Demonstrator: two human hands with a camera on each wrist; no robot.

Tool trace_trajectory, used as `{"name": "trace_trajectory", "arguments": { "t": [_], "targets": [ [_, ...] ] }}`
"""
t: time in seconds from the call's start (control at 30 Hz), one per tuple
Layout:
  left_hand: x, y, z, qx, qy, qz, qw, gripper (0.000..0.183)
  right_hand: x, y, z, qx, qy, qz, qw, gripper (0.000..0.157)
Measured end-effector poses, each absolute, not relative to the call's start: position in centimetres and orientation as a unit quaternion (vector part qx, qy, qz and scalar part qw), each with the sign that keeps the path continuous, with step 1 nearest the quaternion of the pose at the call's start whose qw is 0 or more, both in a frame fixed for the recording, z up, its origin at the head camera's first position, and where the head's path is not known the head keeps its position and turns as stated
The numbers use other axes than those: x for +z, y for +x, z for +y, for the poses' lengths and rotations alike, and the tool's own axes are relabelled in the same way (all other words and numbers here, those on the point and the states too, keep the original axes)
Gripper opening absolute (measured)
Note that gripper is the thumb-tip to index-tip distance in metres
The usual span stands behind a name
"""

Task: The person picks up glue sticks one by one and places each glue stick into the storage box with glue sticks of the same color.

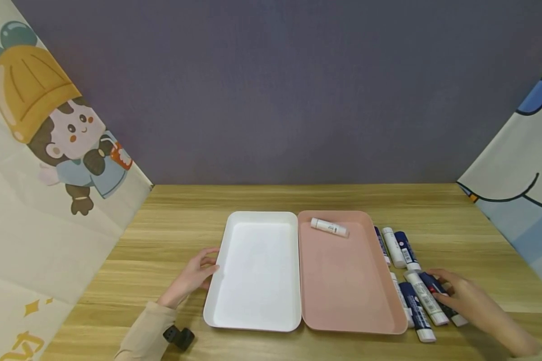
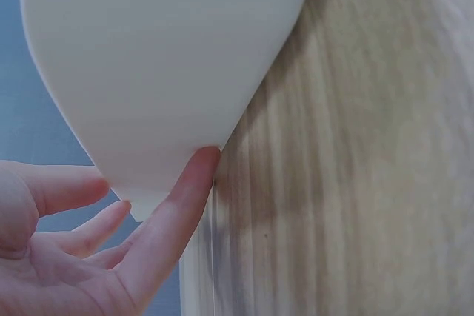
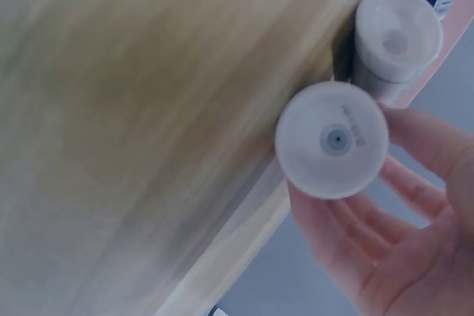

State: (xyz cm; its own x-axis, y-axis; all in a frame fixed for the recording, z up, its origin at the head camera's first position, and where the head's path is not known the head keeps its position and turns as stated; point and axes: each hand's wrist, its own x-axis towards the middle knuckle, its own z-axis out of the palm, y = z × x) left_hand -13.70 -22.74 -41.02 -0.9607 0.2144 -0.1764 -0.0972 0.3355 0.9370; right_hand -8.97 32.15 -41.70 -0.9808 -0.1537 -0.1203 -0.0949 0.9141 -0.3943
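Observation:
My left hand (image 1: 194,276) rests its fingers against the outer left wall of the white tray (image 1: 257,271). In the left wrist view, the fingertips touch the tray's wall and rim. At the right, my right hand (image 1: 462,296) holds a dark blue glue stick (image 1: 432,283) with a white end, thumb on one side and fingers on the other. The right wrist view shows its round white end (image 3: 315,120) facing the camera. Beside it lies a white glue stick (image 1: 426,297). The pink tray (image 1: 343,281) has one white glue stick (image 1: 329,227) near its far edge.
Several more blue and white glue sticks (image 1: 406,250) lie along the pink tray's right side. The two trays stand side by side on the wooden table (image 1: 171,225). A dark grey panel (image 1: 280,100) rises behind, with printed cloth (image 1: 9,225) at the left.

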Motion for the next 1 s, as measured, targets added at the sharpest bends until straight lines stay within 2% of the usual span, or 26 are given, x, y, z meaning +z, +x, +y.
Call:
{"name": "trace_trajectory", "arguments": {
  "t": [0.13,0.4,0.63,1.0],
  "targets": [
    [-41.3,-13.7,-23.0,0.579,0.063,0.803,0.127,0.043,-41.7,-9.0,32.0,-0.190,-0.064,0.977,0.067,0.045],
    [-40.8,-13.8,-22.4,0.569,0.011,0.811,0.139,0.044,-41.5,-8.8,31.9,-0.188,-0.066,0.978,0.060,0.044],
    [-40.8,-13.8,-22.5,0.565,0.013,0.814,0.135,0.044,-41.2,-8.7,31.8,-0.185,-0.054,0.979,0.063,0.044],
    [-41.0,-14.0,-22.5,0.563,0.009,0.814,0.139,0.044,-40.4,-8.6,31.8,-0.189,-0.070,0.979,0.038,0.043]
  ]
}}
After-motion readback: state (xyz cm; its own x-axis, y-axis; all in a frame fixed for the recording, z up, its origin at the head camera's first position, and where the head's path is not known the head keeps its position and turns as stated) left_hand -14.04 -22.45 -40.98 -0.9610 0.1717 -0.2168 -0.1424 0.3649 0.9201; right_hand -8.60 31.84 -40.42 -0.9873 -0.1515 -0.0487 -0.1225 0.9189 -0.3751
